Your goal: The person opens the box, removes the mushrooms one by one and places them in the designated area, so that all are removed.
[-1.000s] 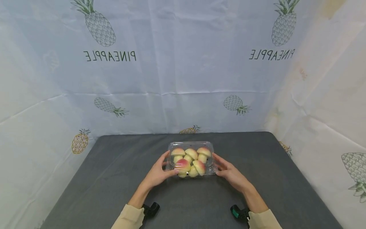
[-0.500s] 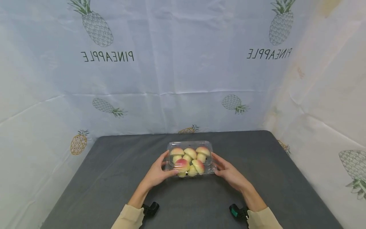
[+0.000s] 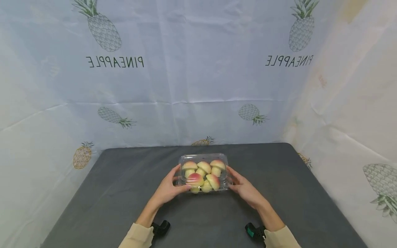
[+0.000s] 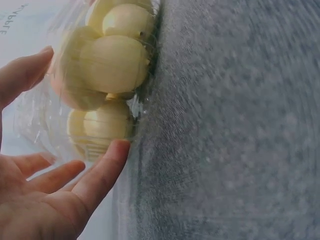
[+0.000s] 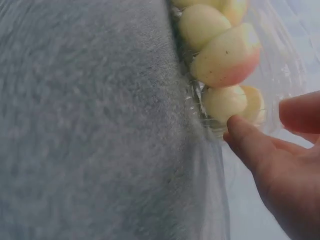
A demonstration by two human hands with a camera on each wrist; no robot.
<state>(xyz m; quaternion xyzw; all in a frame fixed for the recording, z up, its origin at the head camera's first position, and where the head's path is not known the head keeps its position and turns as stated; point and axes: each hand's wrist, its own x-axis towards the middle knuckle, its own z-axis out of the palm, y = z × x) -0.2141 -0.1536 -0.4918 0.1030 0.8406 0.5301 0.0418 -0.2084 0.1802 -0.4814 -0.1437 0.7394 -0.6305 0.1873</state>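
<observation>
A clear plastic clamshell box (image 3: 203, 157) stands on the dark table, filled with several pale yellow mushroom-shaped pieces (image 3: 203, 167) with pinkish-red caps. My left hand (image 3: 166, 189) holds the box at its left end, thumb at the front edge and fingers along the side. At the right end my right hand (image 3: 247, 193) holds it in a mirrored way. In the left wrist view one fingertip (image 4: 119, 146) presses low on the box wall. The right wrist view shows a fingertip (image 5: 236, 123) against the lower end of the box.
A dark grey cloth covers the table (image 3: 124, 172). White fabric (image 3: 186, 79) printed with pineapples hangs behind it and along both sides. Black wrist devices (image 3: 161, 228) sit under both wrists, at the cuffs of beige sleeves (image 3: 138, 237).
The whole head view has drifted slightly, so everything appears a little further left. Both hands keep their hold on the box, which stays in its place on the table.
</observation>
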